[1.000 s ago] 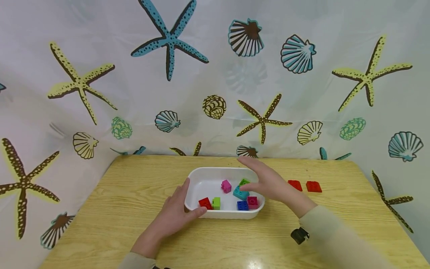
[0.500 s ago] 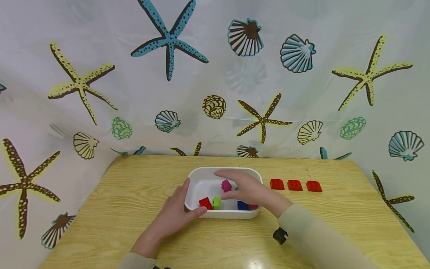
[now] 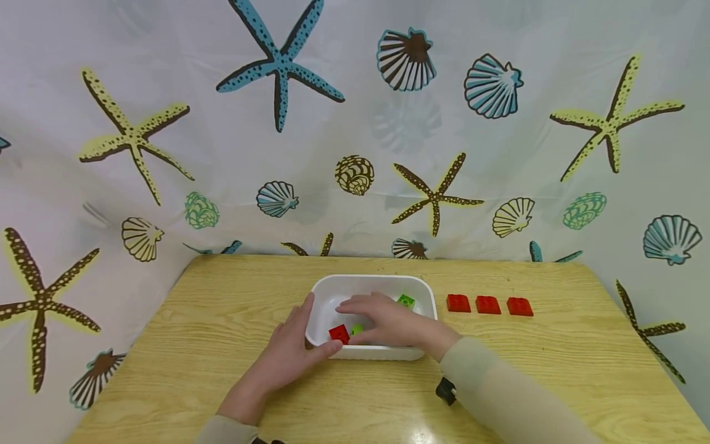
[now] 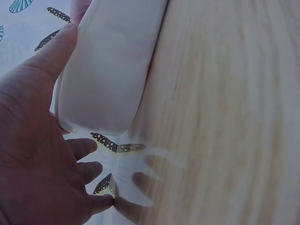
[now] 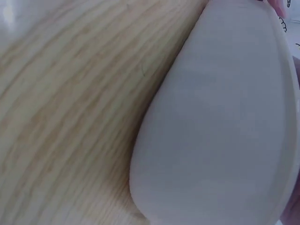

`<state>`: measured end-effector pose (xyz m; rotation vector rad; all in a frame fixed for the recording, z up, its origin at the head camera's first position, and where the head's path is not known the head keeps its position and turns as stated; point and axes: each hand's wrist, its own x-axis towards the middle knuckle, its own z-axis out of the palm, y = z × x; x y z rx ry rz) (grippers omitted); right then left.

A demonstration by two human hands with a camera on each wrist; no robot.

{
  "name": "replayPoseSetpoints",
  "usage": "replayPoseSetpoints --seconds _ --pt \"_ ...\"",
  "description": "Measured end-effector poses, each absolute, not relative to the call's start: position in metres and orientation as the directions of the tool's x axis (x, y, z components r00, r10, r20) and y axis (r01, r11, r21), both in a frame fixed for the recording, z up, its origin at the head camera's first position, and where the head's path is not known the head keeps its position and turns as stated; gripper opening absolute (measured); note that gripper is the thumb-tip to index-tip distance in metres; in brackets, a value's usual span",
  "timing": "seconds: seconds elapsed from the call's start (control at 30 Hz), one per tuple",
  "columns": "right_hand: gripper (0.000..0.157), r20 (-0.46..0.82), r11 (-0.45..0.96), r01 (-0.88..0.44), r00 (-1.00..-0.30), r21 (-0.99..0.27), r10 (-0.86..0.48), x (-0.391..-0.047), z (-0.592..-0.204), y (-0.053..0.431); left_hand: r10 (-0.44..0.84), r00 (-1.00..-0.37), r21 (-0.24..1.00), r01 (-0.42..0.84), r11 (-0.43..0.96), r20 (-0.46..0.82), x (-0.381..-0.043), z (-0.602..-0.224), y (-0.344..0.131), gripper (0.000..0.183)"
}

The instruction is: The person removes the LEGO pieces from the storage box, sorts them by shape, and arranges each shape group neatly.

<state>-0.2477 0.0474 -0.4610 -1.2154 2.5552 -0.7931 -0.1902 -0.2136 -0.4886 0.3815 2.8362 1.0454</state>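
Observation:
A white tray (image 3: 333, 288) with rounded corners lies on the table, holding small building blocks. My left hand (image 3: 291, 345) rests at its left end, thumb on the near rim and fingers along the outer side; the left wrist view shows these fingers spread. My right hand (image 3: 383, 320) is inside the tray, with thumb and fingers apart. Near its thumb is a lime green block (image 3: 357, 330), and left of that a red block (image 3: 339, 333). A bright green block (image 3: 406, 301) shows behind the hand. The hand hides other blocks. In the right wrist view, the tray wall (image 5: 215, 122) covers the fingers.
Three flat red blocks (image 3: 488, 305) lie in a row right of the tray on the wooden table (image 3: 222, 308). A white curtain (image 3: 355, 123) printed with starfish and shells stands behind and at both sides.
My right hand has moved left into the tray from its right side, uncovering the leftmost red block of the row. My left hand has stayed at the tray's left end.

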Motion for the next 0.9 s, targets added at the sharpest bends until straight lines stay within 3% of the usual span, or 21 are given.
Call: replayPoseSetpoints --seconds 0.43,0.9 --pt "0.048 0.005 0.591 -0.703 -0.645 -0.396 -0.764 -0.251 -0.469 0.037 0.268 -0.963 0.647 0.201 0.735 -0.004 -0.189 -0.487 -0.212 0.117" --pt "0.043 0.068 0.590 -0.688 -0.673 -0.422 -0.736 -0.252 -0.472 0.036 0.259 -0.966 0.649 0.190 0.737 -0.012 -0.189 -0.487 -0.212 0.120"
